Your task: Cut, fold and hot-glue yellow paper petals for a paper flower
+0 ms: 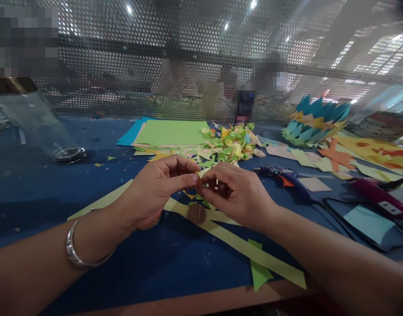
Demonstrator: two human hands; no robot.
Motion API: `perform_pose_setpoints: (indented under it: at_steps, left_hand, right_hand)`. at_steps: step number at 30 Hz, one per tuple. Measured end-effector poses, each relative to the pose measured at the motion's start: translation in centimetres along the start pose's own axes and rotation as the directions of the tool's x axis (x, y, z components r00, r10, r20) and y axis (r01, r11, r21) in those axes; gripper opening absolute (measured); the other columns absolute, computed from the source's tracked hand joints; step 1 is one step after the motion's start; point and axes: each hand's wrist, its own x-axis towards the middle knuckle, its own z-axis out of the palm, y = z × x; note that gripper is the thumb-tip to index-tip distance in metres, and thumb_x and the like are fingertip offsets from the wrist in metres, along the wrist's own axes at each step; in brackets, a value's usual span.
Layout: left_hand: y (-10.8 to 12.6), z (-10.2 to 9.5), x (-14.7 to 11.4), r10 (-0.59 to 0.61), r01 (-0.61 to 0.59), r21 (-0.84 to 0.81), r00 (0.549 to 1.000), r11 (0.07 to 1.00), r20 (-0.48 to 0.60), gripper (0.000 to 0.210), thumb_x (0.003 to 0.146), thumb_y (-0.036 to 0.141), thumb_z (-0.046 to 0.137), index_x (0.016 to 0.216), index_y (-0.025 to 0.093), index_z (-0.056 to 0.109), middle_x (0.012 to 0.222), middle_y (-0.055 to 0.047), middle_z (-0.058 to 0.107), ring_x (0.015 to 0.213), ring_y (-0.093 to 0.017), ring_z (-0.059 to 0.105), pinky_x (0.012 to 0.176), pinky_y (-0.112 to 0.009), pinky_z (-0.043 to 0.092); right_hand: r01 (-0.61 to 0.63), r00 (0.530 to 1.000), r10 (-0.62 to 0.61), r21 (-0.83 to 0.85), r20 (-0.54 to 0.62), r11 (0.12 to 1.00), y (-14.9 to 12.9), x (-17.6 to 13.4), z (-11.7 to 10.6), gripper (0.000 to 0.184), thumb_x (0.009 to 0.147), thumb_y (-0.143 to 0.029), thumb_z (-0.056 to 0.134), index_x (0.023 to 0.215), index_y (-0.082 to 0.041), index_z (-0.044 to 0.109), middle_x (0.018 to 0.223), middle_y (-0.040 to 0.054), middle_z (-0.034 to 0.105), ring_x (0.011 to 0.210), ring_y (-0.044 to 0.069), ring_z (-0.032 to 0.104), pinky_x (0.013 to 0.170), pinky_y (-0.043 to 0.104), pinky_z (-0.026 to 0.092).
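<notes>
My left hand (pixel 158 188), with a silver bangle at the wrist, pinches a small yellow-orange piece of paper (pixel 198 179) between thumb and fingertips. On its other side my right hand (pixel 239 191) grips the same piece, its fingers curled and partly hiding it. Below the hands, pale yellow paper strips (pixel 250 250) cross on the blue table. A brown round thing (pixel 197 213) lies over the strips; I cannot tell what it is. A green paper scrap (pixel 261 275) sticks out beneath the long strip near the table's front edge.
Behind the hands are folded paper bits (pixel 236 142) and stacked green sheets (pixel 175 132). To the right lie a blue glue gun (pixel 298 184), its black cord, a purple power strip (pixel 381 197) and a paper crown-like piece (pixel 315 120). A glass bottle (pixel 40 118) stands left.
</notes>
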Motion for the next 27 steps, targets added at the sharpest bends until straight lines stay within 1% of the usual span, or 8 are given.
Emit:
perform_pose_setpoints:
  at_steps: [4, 7, 11, 17, 21, 27]
  left_hand:
    - [0.12, -0.04, 0.17, -0.003, 0.003, -0.007, 1.0, 1.0, -0.001, 0.016, 0.077, 0.024, 0.079, 0.091, 0.019, 0.073, 0.095, -0.003, 0.072, 0.094, -0.017, 0.066, 0.089, -0.031, 0.05]
    - [0.21, -0.09, 0.23, -0.005, 0.005, -0.005, 1.0, 1.0, 0.019, 0.017, 0.077, 0.025, 0.08, 0.092, 0.019, 0.073, 0.097, -0.004, 0.072, 0.096, -0.018, 0.065, 0.091, -0.03, 0.049]
    - [0.43, -0.08, 0.17, -0.011, 0.011, -0.005, 0.999, 1.0, 0.038, 0.017, 0.079, 0.024, 0.078, 0.095, 0.019, 0.074, 0.1, -0.005, 0.072, 0.098, -0.018, 0.065, 0.091, -0.029, 0.049]
    - [0.85, -0.04, 0.13, -0.041, 0.041, -0.015, 0.999, 0.999, 0.033, 0.018, 0.078, 0.023, 0.078, 0.095, 0.019, 0.075, 0.098, -0.005, 0.072, 0.094, -0.017, 0.066, 0.088, -0.028, 0.05]
    - [0.75, -0.02, 0.15, 0.001, -0.002, 0.009, 0.999, 1.0, 0.044, 0.022, 0.076, 0.023, 0.081, 0.097, 0.02, 0.074, 0.101, -0.004, 0.071, 0.096, -0.016, 0.065, 0.09, -0.028, 0.05]
    - [0.5, -0.1, 0.2, 0.095, -0.102, 0.103, 0.993, 0.989, 0.074, 0.029, 0.076, 0.023, 0.081, 0.102, 0.021, 0.069, 0.108, -0.003, 0.068, 0.104, -0.018, 0.063, 0.093, -0.031, 0.051]
  right_hand:
    - [0.004, 1.0, -0.004, -0.003, -0.016, 1.0, 0.04, -0.03, -0.06, 0.01, 0.09, -0.024, 0.064, 0.086, -0.015, 0.064, 0.074, -0.0007, 0.056, 0.065, 0.01, 0.051, 0.06, 0.024, 0.039]
    - [-0.005, 1.0, 0.005, 0.007, -0.029, 1.0, 0.17, -0.05, -0.12, 0.013, 0.091, -0.027, 0.063, 0.086, -0.015, 0.064, 0.075, -0.0003, 0.057, 0.065, 0.01, 0.051, 0.059, 0.024, 0.039]
    - [-0.024, 0.999, 0.026, 0.027, -0.043, 0.999, 0.27, -0.11, -0.21, 0.015, 0.092, -0.028, 0.062, 0.087, -0.015, 0.065, 0.075, 0.0, 0.057, 0.065, 0.01, 0.052, 0.058, 0.024, 0.038]
    - [-0.024, 0.998, 0.025, 0.028, -0.053, 0.999, 0.21, -0.1, -0.35, 0.012, 0.091, -0.024, 0.063, 0.084, -0.013, 0.065, 0.073, -0.0003, 0.057, 0.063, 0.008, 0.05, 0.058, 0.023, 0.039]
    - [-0.003, 0.998, 0.006, 0.041, -0.069, 0.999, 0.28, -0.1, -0.41, 0.009, 0.09, -0.02, 0.062, 0.084, -0.013, 0.064, 0.074, -0.0004, 0.058, 0.064, 0.008, 0.051, 0.058, 0.022, 0.039]
    - [0.002, 0.997, 0.0, 0.021, -0.08, 1.0, 0.28, -0.12, -0.55, 0.01, 0.089, -0.018, 0.062, 0.081, -0.014, 0.063, 0.07, -0.0014, 0.056, 0.062, 0.008, 0.049, 0.055, 0.021, 0.037]
